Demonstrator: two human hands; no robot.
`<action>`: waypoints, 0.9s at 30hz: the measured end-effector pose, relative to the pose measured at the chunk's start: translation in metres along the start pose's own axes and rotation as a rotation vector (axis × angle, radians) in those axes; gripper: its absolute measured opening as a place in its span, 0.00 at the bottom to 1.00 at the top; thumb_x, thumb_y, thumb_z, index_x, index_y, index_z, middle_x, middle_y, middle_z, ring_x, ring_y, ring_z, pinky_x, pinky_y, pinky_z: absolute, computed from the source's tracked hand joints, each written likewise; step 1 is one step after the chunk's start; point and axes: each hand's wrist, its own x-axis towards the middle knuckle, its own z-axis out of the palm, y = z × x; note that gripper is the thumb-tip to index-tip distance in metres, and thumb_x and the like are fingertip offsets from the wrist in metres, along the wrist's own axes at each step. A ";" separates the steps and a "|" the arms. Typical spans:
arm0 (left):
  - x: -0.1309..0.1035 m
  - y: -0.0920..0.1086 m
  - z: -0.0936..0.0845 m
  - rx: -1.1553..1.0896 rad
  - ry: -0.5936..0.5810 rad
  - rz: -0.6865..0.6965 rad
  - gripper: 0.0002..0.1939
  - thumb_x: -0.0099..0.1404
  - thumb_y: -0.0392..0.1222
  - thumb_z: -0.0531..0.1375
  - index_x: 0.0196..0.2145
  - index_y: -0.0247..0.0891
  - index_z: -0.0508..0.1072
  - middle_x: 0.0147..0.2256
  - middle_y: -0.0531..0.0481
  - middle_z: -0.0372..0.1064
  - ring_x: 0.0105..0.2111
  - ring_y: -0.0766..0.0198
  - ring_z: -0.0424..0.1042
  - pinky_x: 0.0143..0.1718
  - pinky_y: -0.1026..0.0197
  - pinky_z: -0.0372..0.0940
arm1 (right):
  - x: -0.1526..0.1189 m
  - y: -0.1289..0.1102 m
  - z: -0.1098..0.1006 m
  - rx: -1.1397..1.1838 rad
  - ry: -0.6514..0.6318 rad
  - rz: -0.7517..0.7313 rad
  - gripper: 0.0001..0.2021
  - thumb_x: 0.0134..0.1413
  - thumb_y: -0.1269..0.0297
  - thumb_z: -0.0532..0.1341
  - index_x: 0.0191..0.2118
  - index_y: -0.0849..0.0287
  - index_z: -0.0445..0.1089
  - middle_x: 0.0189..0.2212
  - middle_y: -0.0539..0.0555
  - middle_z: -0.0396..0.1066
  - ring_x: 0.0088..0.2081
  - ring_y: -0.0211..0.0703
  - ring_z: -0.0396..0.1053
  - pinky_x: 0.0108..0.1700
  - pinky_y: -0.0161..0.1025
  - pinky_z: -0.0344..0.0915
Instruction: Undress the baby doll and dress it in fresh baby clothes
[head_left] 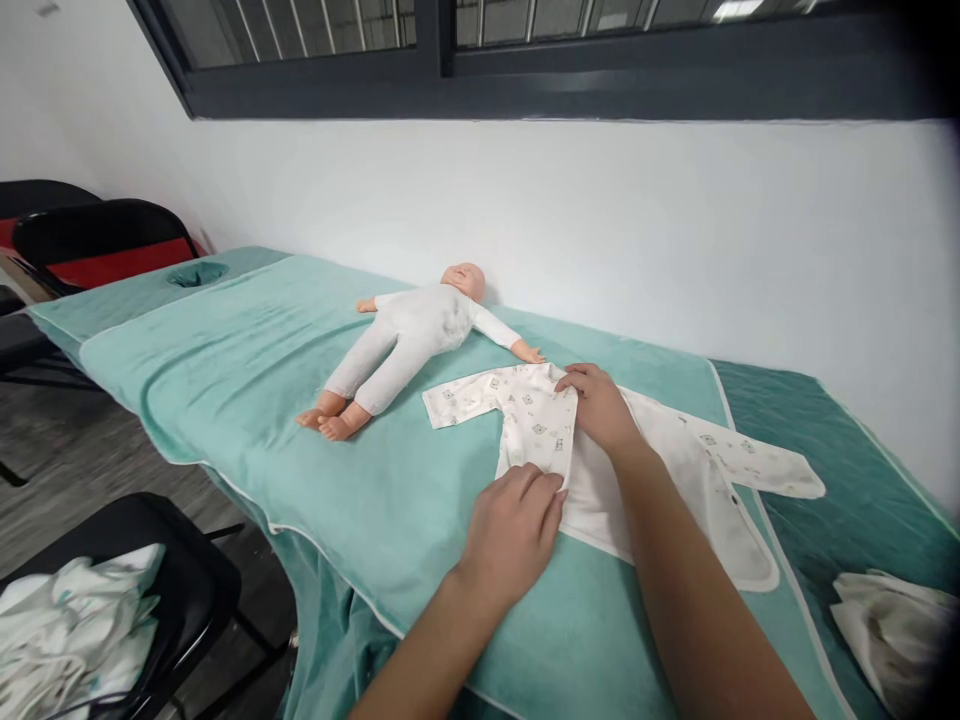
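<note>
A white baby shirt (pixel 531 408) with small printed figures lies spread open on a green cloth, one sleeve out to each side and the right front panel folded back. My left hand (pixel 517 525) has its fingers curled on the lower edge of the left front panel. Higher up on the same edge, near the neckline, my right hand (pixel 598 405) pinches the fabric. A baby doll (pixel 420 325) in a white bodysuit lies on its back beyond the shirt, one hand close to the shirt's shoulder.
The green cloth (pixel 225 370) covers a long bed against a white wall (pixel 675 230). Crumpled cloth (pixel 892 630) lies at the right edge. A black chair (pixel 187 560) at lower left bears piled white clothes (pixel 82 620). More chairs (pixel 112 235) stand at the far left.
</note>
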 end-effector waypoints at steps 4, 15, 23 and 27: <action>0.008 0.006 0.001 -0.356 0.079 -0.335 0.11 0.72 0.44 0.52 0.36 0.38 0.71 0.30 0.52 0.66 0.30 0.67 0.65 0.32 0.64 0.59 | 0.000 -0.004 -0.001 -0.039 -0.038 0.155 0.15 0.53 0.71 0.54 0.41 0.55 0.77 0.45 0.58 0.65 0.42 0.46 0.69 0.47 0.43 0.64; 0.012 -0.001 0.000 -0.841 0.231 -0.627 0.14 0.67 0.51 0.58 0.34 0.37 0.71 0.25 0.56 0.60 0.24 0.71 0.60 0.26 0.67 0.56 | 0.008 -0.021 0.020 0.469 -0.017 0.422 0.16 0.53 0.61 0.54 0.46 0.52 0.72 0.32 0.49 0.74 0.31 0.42 0.69 0.33 0.38 0.65; 0.024 -0.046 -0.038 -0.555 0.334 -0.770 0.12 0.67 0.49 0.56 0.33 0.38 0.70 0.28 0.53 0.66 0.28 0.65 0.65 0.31 0.62 0.61 | 0.012 -0.034 0.032 0.565 -0.079 0.379 0.39 0.50 0.58 0.62 0.67 0.54 0.52 0.57 0.58 0.67 0.41 0.44 0.73 0.43 0.43 0.71; 0.021 -0.067 -0.055 -0.103 0.254 -0.688 0.10 0.68 0.46 0.52 0.36 0.40 0.70 0.34 0.49 0.71 0.35 0.59 0.68 0.38 0.57 0.60 | 0.010 -0.037 0.034 0.354 -0.161 0.268 0.37 0.53 0.59 0.61 0.69 0.51 0.51 0.60 0.56 0.65 0.37 0.41 0.73 0.52 0.47 0.67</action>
